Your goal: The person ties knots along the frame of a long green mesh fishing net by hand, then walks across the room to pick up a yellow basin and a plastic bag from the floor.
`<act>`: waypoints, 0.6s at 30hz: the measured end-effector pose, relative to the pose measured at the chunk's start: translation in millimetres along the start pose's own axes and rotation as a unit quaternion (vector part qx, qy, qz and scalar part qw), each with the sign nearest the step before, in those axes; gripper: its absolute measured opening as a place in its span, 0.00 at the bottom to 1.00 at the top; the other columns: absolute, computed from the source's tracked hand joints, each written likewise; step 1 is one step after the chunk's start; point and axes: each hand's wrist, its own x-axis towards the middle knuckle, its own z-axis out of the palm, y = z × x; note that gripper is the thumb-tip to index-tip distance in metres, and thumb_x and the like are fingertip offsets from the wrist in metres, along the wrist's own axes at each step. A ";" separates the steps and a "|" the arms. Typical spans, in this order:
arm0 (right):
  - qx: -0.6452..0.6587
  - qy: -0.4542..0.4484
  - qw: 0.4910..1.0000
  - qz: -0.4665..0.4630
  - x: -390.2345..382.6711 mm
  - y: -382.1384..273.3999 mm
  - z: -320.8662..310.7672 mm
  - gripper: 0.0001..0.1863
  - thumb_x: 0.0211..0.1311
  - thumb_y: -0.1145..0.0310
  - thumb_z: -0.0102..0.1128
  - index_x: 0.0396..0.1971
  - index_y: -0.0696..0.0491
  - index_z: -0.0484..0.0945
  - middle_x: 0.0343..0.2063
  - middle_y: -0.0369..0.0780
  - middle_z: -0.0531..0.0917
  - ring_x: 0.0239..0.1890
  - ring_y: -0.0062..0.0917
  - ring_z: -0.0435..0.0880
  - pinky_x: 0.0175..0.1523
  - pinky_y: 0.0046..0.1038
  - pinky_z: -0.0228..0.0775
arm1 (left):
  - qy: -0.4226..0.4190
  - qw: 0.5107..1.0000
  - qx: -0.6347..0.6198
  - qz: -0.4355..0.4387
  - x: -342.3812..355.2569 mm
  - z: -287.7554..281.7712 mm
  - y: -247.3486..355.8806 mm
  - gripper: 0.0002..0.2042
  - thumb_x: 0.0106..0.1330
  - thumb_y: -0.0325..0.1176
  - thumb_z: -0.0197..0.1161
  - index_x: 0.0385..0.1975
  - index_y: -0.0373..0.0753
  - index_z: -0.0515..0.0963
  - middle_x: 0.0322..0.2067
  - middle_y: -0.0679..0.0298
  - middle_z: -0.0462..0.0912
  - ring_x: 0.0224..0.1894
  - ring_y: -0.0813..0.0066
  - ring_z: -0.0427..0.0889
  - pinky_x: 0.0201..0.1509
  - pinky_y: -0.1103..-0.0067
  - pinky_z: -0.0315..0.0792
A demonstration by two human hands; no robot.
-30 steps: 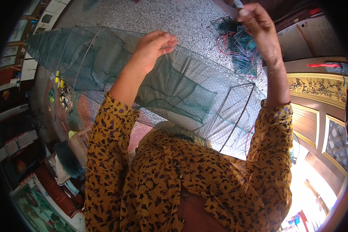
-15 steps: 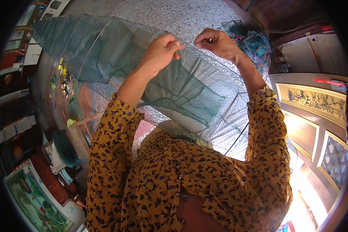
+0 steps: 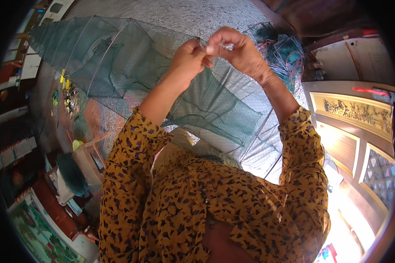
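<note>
A long green mesh net with dark wire frames stretches across my view and down to my lap. My left hand is closed at the net's upper edge, thumb and fingers gripping it. My right hand meets it there, thumb and index finger pinched together against the left fingertips. Something small and pale shows between the two hands, too blurred to name, and I cannot make out exactly which fingers hold it.
A heap of netting with red cords lies on the speckled floor at upper right. Gold-framed panels line the right side. A wooden stool with dark cloth and a pile of small items are on the left.
My right hand has come down and left from the upper right to meet my left hand at the net's edge. My left hand has shifted slightly right.
</note>
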 end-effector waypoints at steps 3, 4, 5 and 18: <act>0.172 0.048 0.981 0.077 17.3 -73.2 -16.3 0.11 0.55 0.62 0.62 0.28 0.56 0.78 0.28 0.34 0.79 0.25 0.16 0.77 0.33 0.18 0.72 | -0.044 0.993 0.076 0.083 -1.2 25.9 -13.4 0.05 0.65 0.30 0.51 0.36 0.36 0.69 0.28 0.63 0.76 0.22 0.80 0.75 0.25 0.84 0.68; 0.157 0.064 0.981 0.097 30.7 -93.1 -24.8 0.11 0.56 0.63 0.61 0.29 0.56 0.78 0.29 0.34 0.80 0.25 0.16 0.78 0.33 0.19 0.73 | -0.057 0.987 0.101 0.111 4.3 27.1 -10.9 0.06 0.64 0.30 0.52 0.37 0.36 0.70 0.28 0.63 0.76 0.22 0.80 0.74 0.26 0.84 0.68; 0.142 0.083 0.979 0.119 40.2 -105.2 -28.5 0.11 0.56 0.63 0.61 0.29 0.56 0.78 0.29 0.34 0.80 0.25 0.16 0.78 0.32 0.19 0.74 | -0.083 0.977 0.136 0.138 3.1 28.5 -1.5 0.07 0.62 0.30 0.55 0.38 0.37 0.70 0.28 0.64 0.76 0.25 0.79 0.75 0.30 0.82 0.70; 0.075 0.395 0.913 -0.074 32.7 -155.8 -63.8 0.05 0.66 0.68 0.46 0.30 0.50 0.69 0.19 0.31 0.72 0.14 0.10 0.62 0.17 0.11 0.53 | -0.351 0.916 0.098 0.167 61.7 -30.8 42.4 0.08 0.67 0.36 0.49 0.33 0.41 0.75 0.29 0.69 0.78 0.35 0.84 0.75 0.38 0.87 0.66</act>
